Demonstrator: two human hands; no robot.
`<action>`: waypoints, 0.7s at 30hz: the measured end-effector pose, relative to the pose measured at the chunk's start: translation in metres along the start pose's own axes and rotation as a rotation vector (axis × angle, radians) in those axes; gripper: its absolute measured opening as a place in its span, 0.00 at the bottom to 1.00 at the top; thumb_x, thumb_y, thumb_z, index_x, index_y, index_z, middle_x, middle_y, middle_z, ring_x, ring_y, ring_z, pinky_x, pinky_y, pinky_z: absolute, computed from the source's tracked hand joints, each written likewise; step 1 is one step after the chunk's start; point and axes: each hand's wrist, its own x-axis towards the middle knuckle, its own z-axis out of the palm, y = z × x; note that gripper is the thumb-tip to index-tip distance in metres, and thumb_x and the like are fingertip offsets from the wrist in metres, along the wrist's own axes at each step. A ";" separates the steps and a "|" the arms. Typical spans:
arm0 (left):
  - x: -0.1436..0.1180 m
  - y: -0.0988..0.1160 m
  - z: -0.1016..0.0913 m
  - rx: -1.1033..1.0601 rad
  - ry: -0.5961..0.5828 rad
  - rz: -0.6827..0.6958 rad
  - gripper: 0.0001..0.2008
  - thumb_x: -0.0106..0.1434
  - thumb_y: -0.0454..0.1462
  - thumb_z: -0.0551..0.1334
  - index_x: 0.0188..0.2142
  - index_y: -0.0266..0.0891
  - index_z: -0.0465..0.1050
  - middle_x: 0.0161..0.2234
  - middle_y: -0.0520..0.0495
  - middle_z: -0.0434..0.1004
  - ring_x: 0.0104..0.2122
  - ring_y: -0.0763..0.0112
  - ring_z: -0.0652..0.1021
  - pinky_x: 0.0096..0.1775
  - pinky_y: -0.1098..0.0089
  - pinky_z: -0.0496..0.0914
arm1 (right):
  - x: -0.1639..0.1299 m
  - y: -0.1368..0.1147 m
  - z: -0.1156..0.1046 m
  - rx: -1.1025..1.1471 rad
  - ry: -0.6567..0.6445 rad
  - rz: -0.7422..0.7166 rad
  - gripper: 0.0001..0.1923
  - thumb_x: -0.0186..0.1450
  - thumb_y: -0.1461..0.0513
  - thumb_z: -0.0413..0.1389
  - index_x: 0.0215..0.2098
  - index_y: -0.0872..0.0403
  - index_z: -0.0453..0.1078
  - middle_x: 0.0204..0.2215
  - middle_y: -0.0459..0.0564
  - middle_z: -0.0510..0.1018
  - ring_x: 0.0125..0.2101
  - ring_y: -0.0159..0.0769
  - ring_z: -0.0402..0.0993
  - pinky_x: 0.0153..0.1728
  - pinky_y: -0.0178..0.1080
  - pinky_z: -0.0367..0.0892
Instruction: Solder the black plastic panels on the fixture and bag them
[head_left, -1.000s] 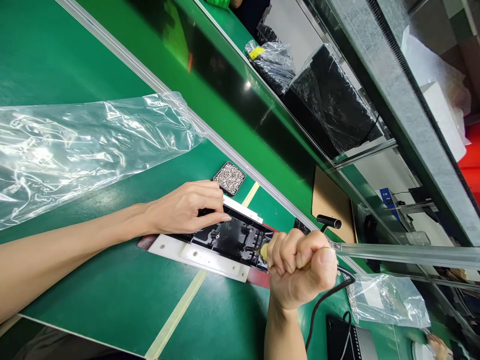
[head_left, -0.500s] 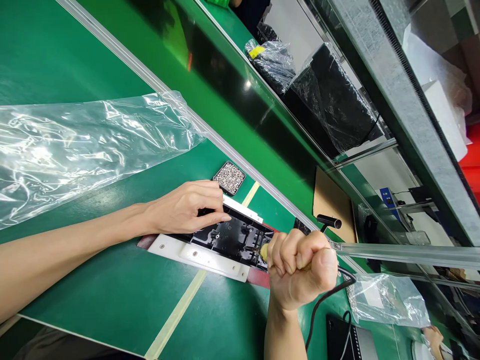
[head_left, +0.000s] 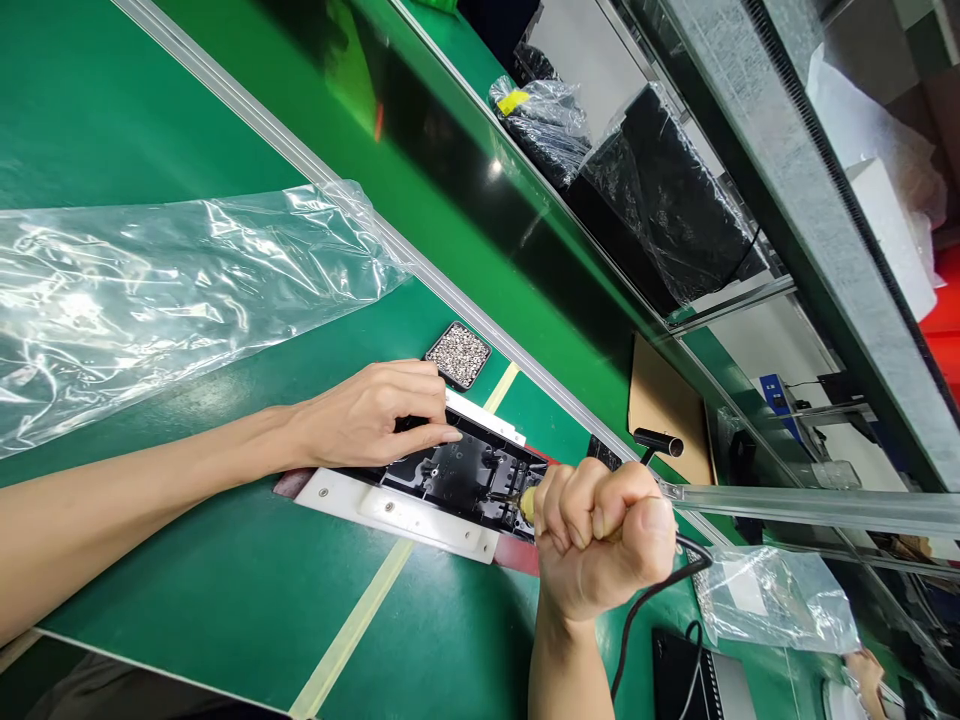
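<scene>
A black plastic housing (head_left: 465,470) with moulded ribs and bosses lies in a white fixture (head_left: 420,522) on the green bench. Over its left end rests my left hand (head_left: 382,412), thumb laid on the inner face and curled fingers at the far edge, gripping it. My right hand (head_left: 600,535) is wrapped in a fist around a corded electric screwdriver (head_left: 528,505). The yellowish nose and thin bit point into the housing's right part; whether the tip touches a screw is too small to tell. Most of the screwdriver's body is hidden by the fist.
A small tray (head_left: 459,355) full of screws stands behind the fixture. A clear plastic bag (head_left: 187,300) covers the left bench. The tool's black cable (head_left: 637,610) hangs at right, near another clear bag (head_left: 772,600). A metal rail (head_left: 465,310) runs along the back.
</scene>
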 end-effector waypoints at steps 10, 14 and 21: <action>-0.001 0.000 0.000 -0.002 0.000 -0.001 0.13 0.75 0.37 0.64 0.32 0.38 0.72 0.29 0.50 0.75 0.32 0.69 0.71 0.42 0.64 0.66 | 0.001 -0.001 0.000 0.005 0.007 0.008 0.23 0.73 0.55 0.48 0.22 0.52 0.50 0.13 0.36 0.49 0.11 0.23 0.44 0.12 0.27 0.52; 0.000 0.000 0.000 -0.002 0.001 -0.007 0.13 0.75 0.38 0.64 0.31 0.38 0.72 0.29 0.50 0.75 0.32 0.69 0.71 0.42 0.64 0.67 | 0.001 -0.002 0.001 0.002 0.003 0.005 0.23 0.73 0.55 0.47 0.22 0.52 0.50 0.13 0.36 0.49 0.11 0.23 0.45 0.12 0.27 0.52; 0.001 0.000 0.000 -0.012 0.005 -0.009 0.14 0.75 0.38 0.64 0.30 0.38 0.74 0.28 0.49 0.75 0.32 0.68 0.72 0.41 0.63 0.67 | 0.002 -0.003 0.000 -0.010 -0.006 -0.002 0.22 0.73 0.56 0.46 0.22 0.52 0.50 0.13 0.36 0.49 0.11 0.24 0.45 0.12 0.27 0.53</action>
